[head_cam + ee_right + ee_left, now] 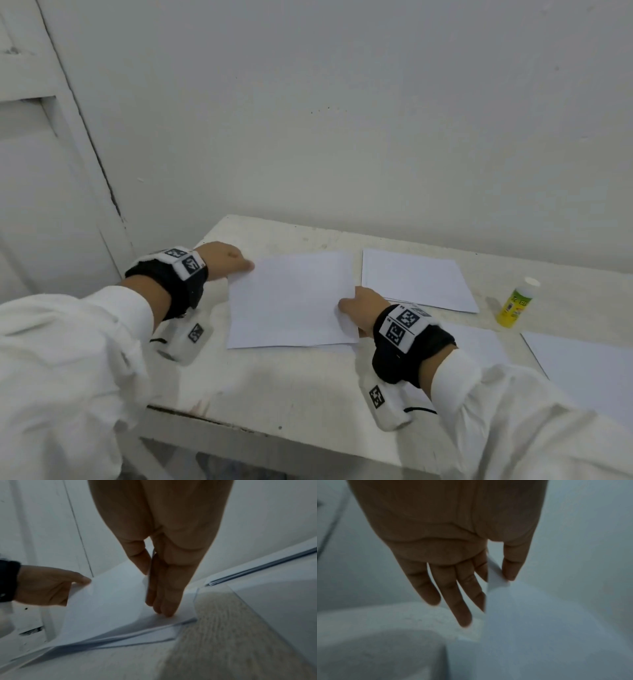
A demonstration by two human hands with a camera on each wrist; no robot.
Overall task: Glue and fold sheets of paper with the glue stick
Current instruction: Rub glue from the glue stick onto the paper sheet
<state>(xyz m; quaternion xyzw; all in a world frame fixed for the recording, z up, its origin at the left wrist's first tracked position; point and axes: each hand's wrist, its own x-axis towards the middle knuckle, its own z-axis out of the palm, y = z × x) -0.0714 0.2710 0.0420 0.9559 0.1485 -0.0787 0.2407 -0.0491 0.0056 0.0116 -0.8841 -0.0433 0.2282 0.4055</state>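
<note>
Head view shows a white table (301, 387) pushed against a pale wall (342, 102), its far edge along the wall. Largest on it is the sheet of paper (291, 301) in the middle, lying over other sheets whose edges show beneath it in the right wrist view. A second stack of paper (416, 279) sits just beside it toward the far right, and another sheet (589, 370) lies at the right edge near the front. White sleeves (61, 359) cover both arms, with black wrist bands (409, 346) carrying printed markers. The left hand (226, 258) pinches the sheet's far-left corner between thumb and forefinger, the other fingers straight; in the left wrist view the paper edge (496, 574) stands between thumb and fingers. The right hand (361, 305) grips the sheet's right edge, thumb on top and fingers (164, 588) below, lifting that side. The glue stick (517, 303), yellow-green with a white cap, stands upright near the right end, apart from both hands.
</note>
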